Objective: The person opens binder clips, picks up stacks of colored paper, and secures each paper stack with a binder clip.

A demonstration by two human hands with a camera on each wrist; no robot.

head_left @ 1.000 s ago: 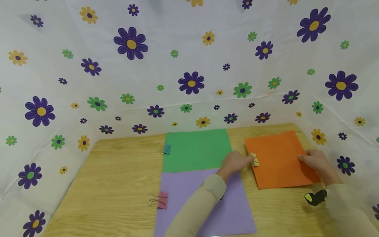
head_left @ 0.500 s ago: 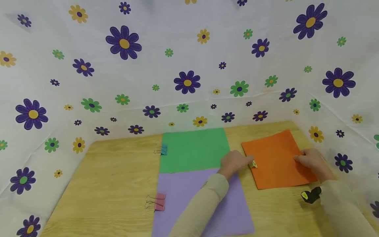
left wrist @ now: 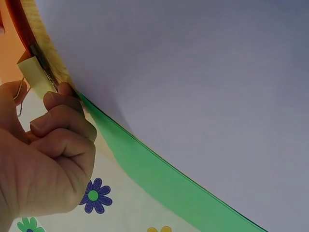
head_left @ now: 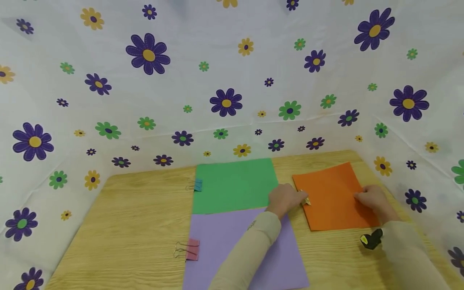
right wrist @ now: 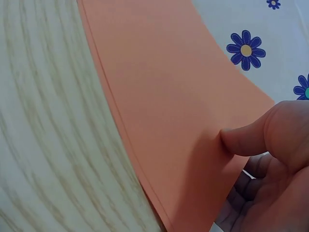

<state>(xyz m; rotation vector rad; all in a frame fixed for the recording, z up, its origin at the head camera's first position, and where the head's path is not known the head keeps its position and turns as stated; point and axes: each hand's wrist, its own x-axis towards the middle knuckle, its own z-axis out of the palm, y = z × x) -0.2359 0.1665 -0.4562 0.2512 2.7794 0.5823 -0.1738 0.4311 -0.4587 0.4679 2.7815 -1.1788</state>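
Observation:
My left hand [head_left: 284, 200] pinches a yellow binder clip [left wrist: 37, 76] by its wire handles, thumb on one side and curled fingers on the other. The clip sits at the left edge of a stack of orange paper [head_left: 331, 199]. At the opposite edge, my right hand [head_left: 373, 201] grips the paper, its thumb on top and the other fingers underneath in the right wrist view. Under my left forearm lies purple paper [head_left: 217, 237] with a pink binder clip [head_left: 192, 249] on its left edge. Behind it is green paper [head_left: 233, 185] bearing a blue binder clip [head_left: 197, 185].
A wooden table [head_left: 130, 225] carries all the paper. White flower-printed cloth [head_left: 174, 80] rises along the back and both sides. A black strap-like piece [head_left: 372, 239] with a yellow label is at my right wrist.
The yellow clip's handles are now mostly covered by my left fingers, and the clip looks turned. Both hands keep their hold on the clip and paper; the whole view has shifted slightly.

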